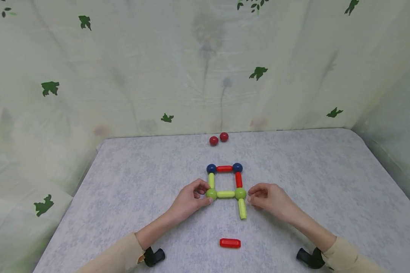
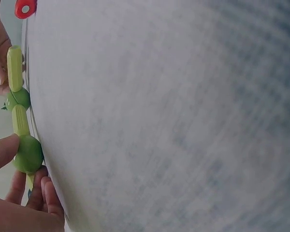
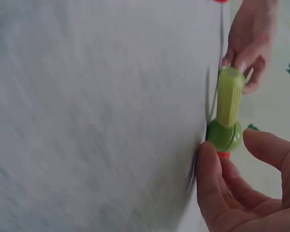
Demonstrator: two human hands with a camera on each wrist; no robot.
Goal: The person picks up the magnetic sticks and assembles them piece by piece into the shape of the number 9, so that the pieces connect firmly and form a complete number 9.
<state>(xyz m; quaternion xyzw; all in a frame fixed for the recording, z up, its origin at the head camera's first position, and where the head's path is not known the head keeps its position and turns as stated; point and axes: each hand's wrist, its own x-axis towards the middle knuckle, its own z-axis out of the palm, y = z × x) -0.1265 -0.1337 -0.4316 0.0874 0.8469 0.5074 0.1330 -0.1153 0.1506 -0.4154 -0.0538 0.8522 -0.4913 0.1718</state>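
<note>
In the head view, balls and rods form a square frame on the table. Its near corners are a left green ball [image 1: 211, 194] and a right green ball [image 1: 240, 193], joined by a yellow-green rod [image 1: 226, 194]. Dark blue balls, one of them the far left ball [image 1: 211, 168], make the far corners. Another yellow-green rod [image 1: 242, 209] juts from the right green ball toward the near side. My left hand [image 1: 190, 197] pinches the left green ball between thumb and fingers. Beside the right green ball is my right hand [image 1: 273, 199], fingers loosely bent, a small gap from it.
A loose red rod [image 1: 230, 243] lies nearer to me than the frame. Two red balls, a left one [image 1: 213, 141] and a right one [image 1: 224, 137], sit at the table's far edge. A leaf-patterned cloth [image 1: 140, 76] hangs behind the grey table [image 1: 140, 163].
</note>
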